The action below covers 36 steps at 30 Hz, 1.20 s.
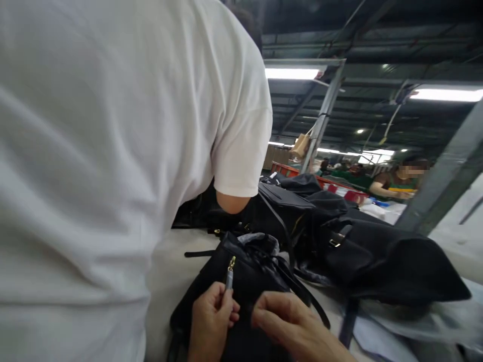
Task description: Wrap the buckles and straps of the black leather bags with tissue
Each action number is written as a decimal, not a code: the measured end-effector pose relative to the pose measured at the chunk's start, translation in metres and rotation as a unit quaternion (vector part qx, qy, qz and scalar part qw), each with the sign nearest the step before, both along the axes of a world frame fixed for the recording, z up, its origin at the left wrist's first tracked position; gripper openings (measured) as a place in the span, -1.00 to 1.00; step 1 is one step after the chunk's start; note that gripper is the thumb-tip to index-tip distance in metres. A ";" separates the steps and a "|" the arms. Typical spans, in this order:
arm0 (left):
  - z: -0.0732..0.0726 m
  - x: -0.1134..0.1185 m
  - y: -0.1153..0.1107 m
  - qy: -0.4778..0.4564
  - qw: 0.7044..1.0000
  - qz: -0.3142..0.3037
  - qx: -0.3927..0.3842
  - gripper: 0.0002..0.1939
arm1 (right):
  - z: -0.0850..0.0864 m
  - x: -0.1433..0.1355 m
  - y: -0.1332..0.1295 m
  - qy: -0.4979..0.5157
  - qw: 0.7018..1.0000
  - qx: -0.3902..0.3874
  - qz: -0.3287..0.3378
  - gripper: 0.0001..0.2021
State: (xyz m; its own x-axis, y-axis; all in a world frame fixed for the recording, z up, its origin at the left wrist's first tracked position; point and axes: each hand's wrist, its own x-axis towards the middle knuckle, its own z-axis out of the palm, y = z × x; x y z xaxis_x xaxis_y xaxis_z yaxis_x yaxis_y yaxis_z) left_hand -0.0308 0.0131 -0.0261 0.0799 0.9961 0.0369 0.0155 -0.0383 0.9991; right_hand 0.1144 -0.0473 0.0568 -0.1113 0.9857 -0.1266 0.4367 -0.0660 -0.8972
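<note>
A black bag (245,281) with a grey patterned lining at its mouth lies on the pale table (169,271). My left hand (216,311) pinches a zipper pull (229,277), a grey-wrapped tab on a gold-coloured clasp, at the bag's upper part. Just to the right, my right hand (283,319) hovers over the bag with its fingers curled together; whether anything small is between them is hidden.
A person in a white shirt (113,151) stands close at the left and front. More black bags (362,246) are heaped behind and to the right, beside clear plastic (426,322). A metal post (449,166) rises at the right. Another person (396,181) sits farther back.
</note>
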 end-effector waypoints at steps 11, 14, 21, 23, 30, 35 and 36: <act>0.003 -0.008 -0.005 0.010 0.998 -0.054 0.026 -0.77 | -0.021 -0.020 0.070 -0.133 0.989 0.032 0.062 -0.79; 0.005 -0.011 -0.005 0.020 0.997 -0.058 0.038 -0.78 | -0.020 -0.023 0.069 -0.119 0.991 0.022 0.062 -0.77; 0.003 -0.005 -0.002 0.017 0.999 -0.032 0.039 -0.69 | -0.021 -0.017 0.068 -0.049 0.995 -0.065 0.057 -0.77; 0.001 -0.004 -0.002 0.015 0.999 -0.021 0.032 -0.70 | -0.021 -0.015 0.068 -0.041 0.994 -0.091 0.052 -0.79; 0.009 -0.014 -0.003 -0.027 0.999 -0.032 -0.032 -0.69 | -0.014 -0.017 0.066 -0.053 0.991 -0.117 0.036 -0.73; 0.013 -0.019 0.001 -0.091 0.992 -0.050 -0.067 -0.67 | -0.028 -0.019 0.063 -0.060 0.996 -0.063 -0.030 -0.74; 0.011 -0.018 0.001 -0.095 0.992 -0.049 -0.065 -0.67 | -0.033 -0.020 0.063 -0.060 0.996 -0.035 -0.050 -0.76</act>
